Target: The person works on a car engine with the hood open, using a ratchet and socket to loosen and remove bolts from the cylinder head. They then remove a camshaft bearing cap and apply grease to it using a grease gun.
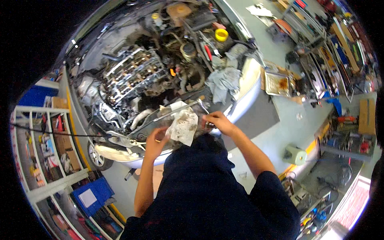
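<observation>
Stained cloth [184, 125] beside left grip [157, 140]

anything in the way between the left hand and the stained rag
Nothing visible stands between them: the left hand is right beside the left edge of the stained rag. Whether it touches is unclear.

- Black surrounds the round view; shelves [50, 146] bend near its rim.
- Glare pales the lower right edge.
- Bright glints dot the engine [134, 74], with deep shadow beside it.
- The shirt [196, 188] looks nearly black, folds faint.
- Fine detail is soft.
</observation>
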`<state>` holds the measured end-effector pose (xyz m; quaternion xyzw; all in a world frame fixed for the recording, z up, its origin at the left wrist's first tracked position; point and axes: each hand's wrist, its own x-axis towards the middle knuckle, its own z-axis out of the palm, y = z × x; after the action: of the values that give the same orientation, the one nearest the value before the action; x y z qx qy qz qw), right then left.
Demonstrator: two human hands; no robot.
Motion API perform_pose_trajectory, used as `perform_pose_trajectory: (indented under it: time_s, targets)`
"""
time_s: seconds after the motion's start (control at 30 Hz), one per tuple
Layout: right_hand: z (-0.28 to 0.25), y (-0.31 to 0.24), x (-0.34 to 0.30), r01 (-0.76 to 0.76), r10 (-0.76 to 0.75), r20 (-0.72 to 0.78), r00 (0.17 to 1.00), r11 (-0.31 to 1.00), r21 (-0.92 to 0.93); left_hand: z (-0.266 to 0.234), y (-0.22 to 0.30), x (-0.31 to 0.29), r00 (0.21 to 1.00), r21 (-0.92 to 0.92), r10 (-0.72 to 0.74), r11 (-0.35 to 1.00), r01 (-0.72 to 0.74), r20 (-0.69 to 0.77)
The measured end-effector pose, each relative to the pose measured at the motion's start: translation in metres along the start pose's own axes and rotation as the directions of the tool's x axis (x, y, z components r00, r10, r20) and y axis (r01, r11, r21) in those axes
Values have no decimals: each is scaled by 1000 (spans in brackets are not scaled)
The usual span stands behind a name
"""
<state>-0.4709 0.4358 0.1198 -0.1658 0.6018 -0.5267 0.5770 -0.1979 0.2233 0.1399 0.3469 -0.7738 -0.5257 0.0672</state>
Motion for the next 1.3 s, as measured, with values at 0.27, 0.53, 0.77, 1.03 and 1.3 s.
perform_pose_trajectory:
  time_s: [0.27,0.53,0.77,1.03,1.3]
  targets:
    - [-42,74,-120,-109,165,78,983,874,-474,68,24,-27,785,228,-184,972,57,591]
    - [-21,126,-179,-45,105,196,975,956,-289,108,11,-26,831,154,-72,988,-17,551]
    - [-11,140,-192,-239,56,-325,944,792,-561,139,19,-29,912,362,143,885,-292,385]
    - [-35,193,-189,-220,74,-235,969,691,-688,141,-31,-32,876,373,34,896,-240,482]
    - [-78,143,-242,-357,148,-536,831,882,-309,60,-80,-142,914,186,-324,941,284,245]
